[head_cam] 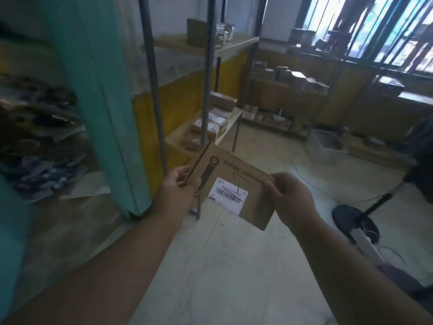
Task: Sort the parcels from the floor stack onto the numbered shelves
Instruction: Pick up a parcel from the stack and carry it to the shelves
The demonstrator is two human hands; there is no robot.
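We hold a flat cardboard parcel [236, 184] label-up, left hand [180, 188] and right hand [288, 195] fingers curled round its ends; next, reading its number and choosing a shelf [210, 127].

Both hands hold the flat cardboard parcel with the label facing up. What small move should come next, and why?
Probably step toward the metal shelf ahead while reading the white barcode label. The left hand and right hand both grip the cardboard parcel in the air, short of the shelf, where other parcels already lie. No shelf number is legible.
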